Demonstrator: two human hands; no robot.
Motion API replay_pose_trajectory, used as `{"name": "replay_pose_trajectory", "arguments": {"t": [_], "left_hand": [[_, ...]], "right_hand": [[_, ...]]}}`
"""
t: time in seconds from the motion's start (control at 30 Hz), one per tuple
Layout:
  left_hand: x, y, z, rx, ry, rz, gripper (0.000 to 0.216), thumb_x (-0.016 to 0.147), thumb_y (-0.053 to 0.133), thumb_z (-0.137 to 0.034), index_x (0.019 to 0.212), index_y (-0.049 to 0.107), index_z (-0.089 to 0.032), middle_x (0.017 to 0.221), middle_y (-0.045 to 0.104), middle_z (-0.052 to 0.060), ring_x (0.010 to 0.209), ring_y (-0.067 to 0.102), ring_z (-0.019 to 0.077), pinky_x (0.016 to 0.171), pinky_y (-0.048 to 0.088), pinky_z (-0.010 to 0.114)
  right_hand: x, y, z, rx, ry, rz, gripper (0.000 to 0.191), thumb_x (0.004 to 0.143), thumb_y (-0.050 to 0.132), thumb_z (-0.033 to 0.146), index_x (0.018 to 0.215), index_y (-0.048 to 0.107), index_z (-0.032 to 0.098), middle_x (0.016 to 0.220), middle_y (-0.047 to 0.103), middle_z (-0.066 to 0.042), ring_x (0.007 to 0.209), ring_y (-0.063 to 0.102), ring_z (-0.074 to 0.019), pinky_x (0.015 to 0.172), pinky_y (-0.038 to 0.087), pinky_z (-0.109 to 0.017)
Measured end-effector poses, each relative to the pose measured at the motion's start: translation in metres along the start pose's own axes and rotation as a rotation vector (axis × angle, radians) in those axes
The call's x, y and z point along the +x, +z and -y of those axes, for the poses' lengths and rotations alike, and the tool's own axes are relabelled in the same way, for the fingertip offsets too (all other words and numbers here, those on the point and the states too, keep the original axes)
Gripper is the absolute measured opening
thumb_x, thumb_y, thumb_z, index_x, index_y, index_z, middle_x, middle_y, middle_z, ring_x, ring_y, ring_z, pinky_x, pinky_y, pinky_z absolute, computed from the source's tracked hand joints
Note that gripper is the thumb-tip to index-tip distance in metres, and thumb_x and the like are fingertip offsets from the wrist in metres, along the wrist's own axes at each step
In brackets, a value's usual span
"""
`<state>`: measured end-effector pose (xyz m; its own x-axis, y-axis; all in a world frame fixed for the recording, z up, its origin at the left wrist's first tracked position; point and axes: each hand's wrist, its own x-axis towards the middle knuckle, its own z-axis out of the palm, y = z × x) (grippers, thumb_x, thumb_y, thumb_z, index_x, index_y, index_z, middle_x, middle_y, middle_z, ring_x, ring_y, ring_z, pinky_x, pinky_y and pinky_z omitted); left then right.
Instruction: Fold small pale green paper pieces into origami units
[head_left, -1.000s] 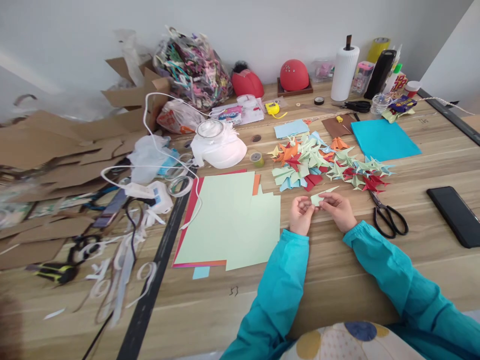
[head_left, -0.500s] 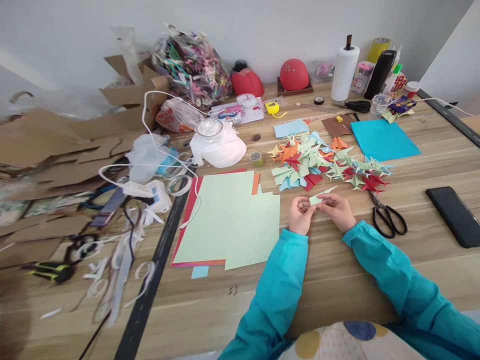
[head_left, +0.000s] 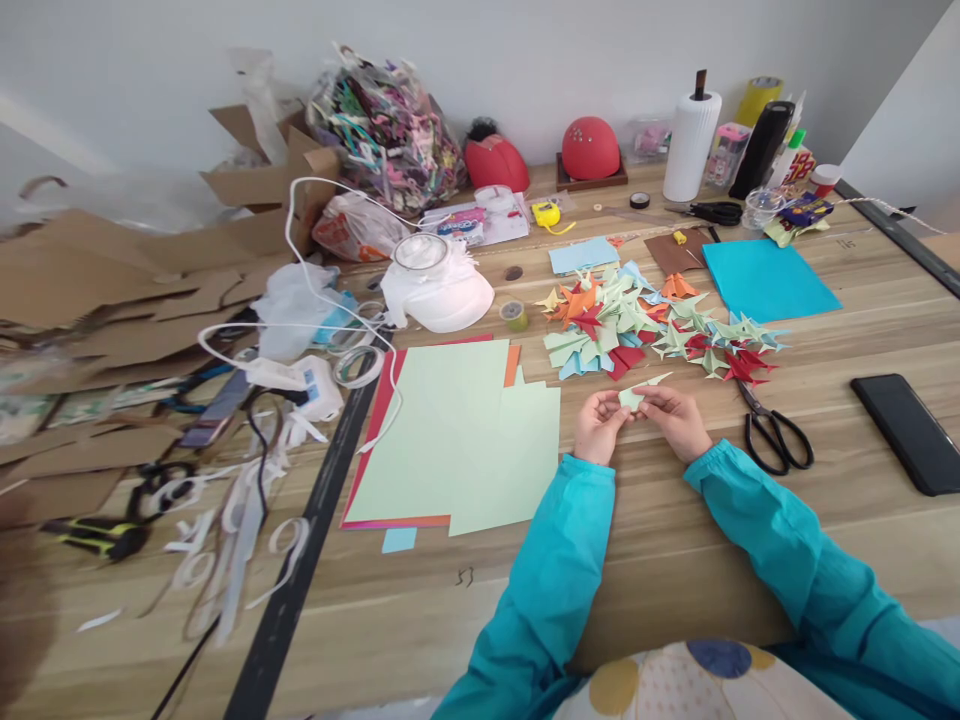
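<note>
Between my two hands is a small folded piece of pale green paper point(head_left: 631, 398), with a thin point sticking out to the upper right. My left hand point(head_left: 598, 425) pinches its left side, and my right hand point(head_left: 675, 420) pinches the right side. My fingertips hide part of the folds. Just beyond the hands lies a pile of folded paper cranes point(head_left: 615, 305) in green, red, orange and blue. Black-handled scissors point(head_left: 776, 440) rest right of my right hand, their tips reaching the pile.
Large pale green sheets point(head_left: 442, 440) lie to the left over red and orange ones. A phone point(head_left: 907, 432) is at the right, a blue square stack point(head_left: 771, 280) behind it. White cables, a power strip point(head_left: 319, 390) and cardboard point(head_left: 150, 330) crowd the left side.
My hands have spread very slightly apart, and a little more of the green paper shows between the fingers. Everything else stays in place; the view shifts slightly.
</note>
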<state>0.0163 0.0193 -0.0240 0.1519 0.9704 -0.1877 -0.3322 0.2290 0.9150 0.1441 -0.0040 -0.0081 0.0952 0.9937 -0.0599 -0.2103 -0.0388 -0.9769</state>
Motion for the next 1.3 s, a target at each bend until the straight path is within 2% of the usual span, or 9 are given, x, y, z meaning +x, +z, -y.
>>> {"name": "replay_pose_trajectory", "arguments": {"t": [0.17, 0.33, 0.43, 0.53, 0.63, 0.8, 1.03, 1.2, 1.3], "left_hand": [[0.0, -0.001, 0.0, 0.0, 0.0, 0.004, 0.037, 0.06, 0.071, -0.028, 0.089, 0.054, -0.015, 0.065, 0.06, 0.0, 0.056, 0.059, 0.0114, 0.062, 0.047, 0.027], [-0.006, 0.001, -0.012, 0.201, 0.309, -0.089, 0.025, 0.067, 0.066, -0.027, 0.089, 0.058, -0.018, 0.092, 0.058, 0.006, 0.082, 0.059, 0.014, 0.076, 0.047, 0.028], [-0.011, 0.003, -0.019, 0.378, 0.49, -0.029, 0.012, 0.072, 0.061, -0.026, 0.079, 0.063, -0.017, 0.094, 0.056, 0.007, 0.091, 0.055, 0.0166, 0.078, 0.047, 0.029], [-0.015, 0.005, -0.019, 0.481, 0.561, 0.051, 0.012, 0.073, 0.06, -0.025, 0.081, 0.065, -0.017, 0.091, 0.058, 0.007, 0.09, 0.055, 0.0177, 0.078, 0.047, 0.031], [-0.016, 0.007, -0.01, 0.456, 0.504, 0.068, 0.019, 0.073, 0.06, -0.026, 0.088, 0.064, -0.016, 0.096, 0.059, 0.009, 0.093, 0.056, 0.0188, 0.082, 0.047, 0.034], [-0.016, 0.01, -0.004, 0.139, 0.258, 0.068, 0.035, 0.067, 0.065, -0.031, 0.098, 0.059, -0.016, 0.096, 0.063, 0.01, 0.088, 0.061, 0.0192, 0.081, 0.048, 0.034], [-0.009, 0.012, -0.013, 0.012, 0.116, -0.094, 0.037, 0.057, 0.073, -0.03, 0.087, 0.061, -0.014, 0.079, 0.066, 0.005, 0.073, 0.061, 0.0142, 0.071, 0.049, 0.028], [-0.005, 0.01, -0.014, -0.107, 0.072, -0.189, 0.033, 0.054, 0.074, -0.03, 0.079, 0.06, -0.013, 0.071, 0.065, 0.002, 0.066, 0.06, 0.0124, 0.063, 0.048, 0.025], [-0.006, 0.01, -0.015, -0.153, 0.031, -0.221, 0.031, 0.052, 0.076, -0.031, 0.071, 0.057, -0.014, 0.064, 0.062, -0.001, 0.06, 0.059, 0.0114, 0.059, 0.048, 0.025]], "right_hand": [[0.0, -0.001, -0.003, -0.093, -0.063, -0.032, 0.03, 0.068, 0.064, 0.034, 0.093, 0.06, 0.02, 0.069, 0.062, 0.0, 0.064, 0.059, -0.0142, 0.066, 0.049, -0.031], [-0.004, -0.002, -0.005, -0.521, -0.306, -0.132, 0.014, 0.077, 0.053, 0.026, 0.089, 0.059, 0.02, 0.079, 0.063, -0.005, 0.072, 0.058, -0.0168, 0.068, 0.047, -0.032], [-0.006, 0.0, -0.004, -0.811, -0.485, -0.072, 0.014, 0.081, 0.046, 0.019, 0.086, 0.059, 0.021, 0.078, 0.062, -0.006, 0.072, 0.056, -0.0181, 0.068, 0.046, -0.032], [-0.009, 0.001, -0.003, -0.961, -0.645, 0.007, 0.018, 0.08, 0.043, 0.013, 0.087, 0.058, 0.018, 0.076, 0.059, -0.007, 0.073, 0.052, -0.0194, 0.067, 0.045, -0.032], [-0.01, 0.002, -0.001, -1.044, -0.723, 0.026, 0.017, 0.078, 0.042, 0.01, 0.084, 0.057, 0.016, 0.075, 0.055, -0.008, 0.073, 0.048, -0.0201, 0.066, 0.043, -0.033], [-0.011, 0.001, 0.003, -1.045, -0.768, 0.09, 0.015, 0.076, 0.044, 0.01, 0.08, 0.057, 0.017, 0.076, 0.052, -0.007, 0.072, 0.045, -0.0192, 0.066, 0.041, -0.033], [-0.012, -0.001, 0.004, -0.963, -0.831, 0.203, 0.017, 0.074, 0.046, 0.009, 0.079, 0.059, 0.019, 0.077, 0.053, -0.006, 0.073, 0.046, -0.0182, 0.067, 0.04, -0.035], [-0.016, 0.001, 0.011, -0.779, -0.712, -0.03, 0.02, 0.076, 0.05, 0.013, 0.091, 0.061, 0.021, 0.088, 0.053, -0.007, 0.081, 0.05, -0.0191, 0.071, 0.043, -0.035], [-0.014, 0.004, 0.014, -0.659, -0.568, -0.029, 0.024, 0.079, 0.052, 0.019, 0.1, 0.06, 0.023, 0.097, 0.052, -0.007, 0.086, 0.052, -0.019, 0.075, 0.044, -0.035]]}}
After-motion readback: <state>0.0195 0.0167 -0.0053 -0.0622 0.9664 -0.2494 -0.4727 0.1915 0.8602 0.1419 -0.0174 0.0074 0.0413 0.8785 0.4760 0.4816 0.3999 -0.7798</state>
